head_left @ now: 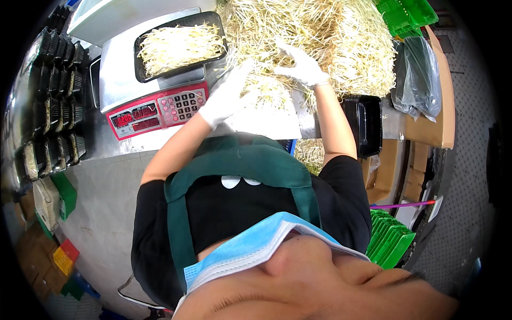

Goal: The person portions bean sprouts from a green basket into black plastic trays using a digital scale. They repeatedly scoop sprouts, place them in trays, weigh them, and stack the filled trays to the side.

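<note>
Both hands wear white gloves and are at the near edge of a big heap of bean sprouts. My left hand reaches in beside the scale, its fingers stretched out and overexposed against the sprouts. To its right, my right hand is spread, thumb apart from the fingers, over the heap. A small loose bunch of bean sprouts lies between and below the hands on a white surface. On the red-fronted digital scale at the left sits a black plastic tray filled with sprouts.
Black trays, several holding sprouts, are stacked at the far left. A nested stack of black trays stands right of my right forearm. Farther right are a clear plastic bag and a cardboard box. A green crate stands at the back right.
</note>
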Tool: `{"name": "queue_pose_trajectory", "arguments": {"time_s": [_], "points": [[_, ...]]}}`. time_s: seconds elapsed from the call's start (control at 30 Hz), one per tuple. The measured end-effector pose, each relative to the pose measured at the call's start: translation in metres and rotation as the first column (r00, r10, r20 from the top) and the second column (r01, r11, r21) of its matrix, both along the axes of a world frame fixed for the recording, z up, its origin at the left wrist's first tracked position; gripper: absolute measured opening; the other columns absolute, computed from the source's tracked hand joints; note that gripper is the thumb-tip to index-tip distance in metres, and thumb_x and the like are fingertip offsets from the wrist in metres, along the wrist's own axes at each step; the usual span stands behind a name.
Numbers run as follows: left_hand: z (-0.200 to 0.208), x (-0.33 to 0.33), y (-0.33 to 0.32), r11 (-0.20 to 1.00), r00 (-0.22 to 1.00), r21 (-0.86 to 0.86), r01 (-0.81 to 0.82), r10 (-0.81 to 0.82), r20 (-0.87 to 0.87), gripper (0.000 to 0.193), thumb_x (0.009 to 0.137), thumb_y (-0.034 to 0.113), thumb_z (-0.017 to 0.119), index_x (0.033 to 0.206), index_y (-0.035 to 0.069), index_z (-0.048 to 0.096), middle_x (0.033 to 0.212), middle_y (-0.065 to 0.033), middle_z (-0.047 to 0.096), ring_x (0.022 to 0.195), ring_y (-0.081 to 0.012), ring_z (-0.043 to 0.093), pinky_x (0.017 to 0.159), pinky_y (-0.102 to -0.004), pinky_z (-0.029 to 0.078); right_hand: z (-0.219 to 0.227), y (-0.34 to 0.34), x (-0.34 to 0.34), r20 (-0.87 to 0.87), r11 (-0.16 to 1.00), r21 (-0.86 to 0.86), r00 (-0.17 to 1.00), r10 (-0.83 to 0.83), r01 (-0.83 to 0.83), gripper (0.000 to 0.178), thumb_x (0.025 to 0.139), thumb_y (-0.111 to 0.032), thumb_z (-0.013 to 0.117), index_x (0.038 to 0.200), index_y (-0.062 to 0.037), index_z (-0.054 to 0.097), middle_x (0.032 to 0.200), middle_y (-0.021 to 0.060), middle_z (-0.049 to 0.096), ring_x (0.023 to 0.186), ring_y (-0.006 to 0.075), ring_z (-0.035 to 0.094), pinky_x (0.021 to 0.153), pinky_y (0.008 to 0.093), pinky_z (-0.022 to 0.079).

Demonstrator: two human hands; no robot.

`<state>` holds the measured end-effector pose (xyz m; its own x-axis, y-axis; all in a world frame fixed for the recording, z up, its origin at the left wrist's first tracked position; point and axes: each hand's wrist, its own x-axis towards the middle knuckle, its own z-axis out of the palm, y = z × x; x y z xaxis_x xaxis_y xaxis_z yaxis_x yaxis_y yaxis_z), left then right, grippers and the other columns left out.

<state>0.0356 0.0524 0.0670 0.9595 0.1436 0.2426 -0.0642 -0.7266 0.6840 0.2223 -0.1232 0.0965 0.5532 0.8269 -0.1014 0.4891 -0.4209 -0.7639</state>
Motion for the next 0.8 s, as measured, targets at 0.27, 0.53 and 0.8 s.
{"name": "queue_pose_trajectory", "arguments": {"time_s": [0.27,0.53,0.8], "points": [[-0.046,0.042,-0.015,0.744,0.988,0.653,0.143,-0.071,-0.135,0.054,0.087,0.023,0.049,0.134,-0.001,0.041,0.126,-0.0179,0.052,0.124,-0.0267,0.044,0.111,-0.0464,0.022,-0.054,-0.006,-0.069,0.675,0.984,-0.156,0.737,0.043,0.085,0.072,0.071,-0.018,0.064,0.138,-0.0109,0.040,0.131,0.0208,0.046,0.124,0.0365,0.042,0.104,0.0418,0.033],[0.005,0.002,0.000,0.922,0.992,0.386,0.043,0.008,-0.129,0.048,0.085,0.020,0.052,0.130,0.003,0.046,0.091,-0.0115,0.057,0.085,-0.0248,0.060,0.072,-0.0406,0.050,-0.009,-0.032,-0.003,0.293,0.966,0.035,0.922,-0.254,0.255,0.034,0.076,-0.018,0.068,0.108,-0.0086,0.062,0.097,0.0102,0.065,0.089,0.0257,0.063,0.079,0.0355,0.051],[-0.011,-0.054,0.006,0.752,0.932,0.558,0.350,-0.339,-0.127,0.069,0.076,0.022,0.067,0.138,0.009,0.041,0.125,-0.0141,0.052,0.114,-0.0302,0.051,0.102,-0.0477,0.037,-0.025,-0.033,-0.037,-0.040,0.990,-0.047,0.990,0.133,-0.134,0.074,0.076,-0.017,0.073,0.140,-0.0088,0.038,0.127,0.0191,0.053,0.115,0.0234,0.053,0.093,0.0329,0.046]]}}
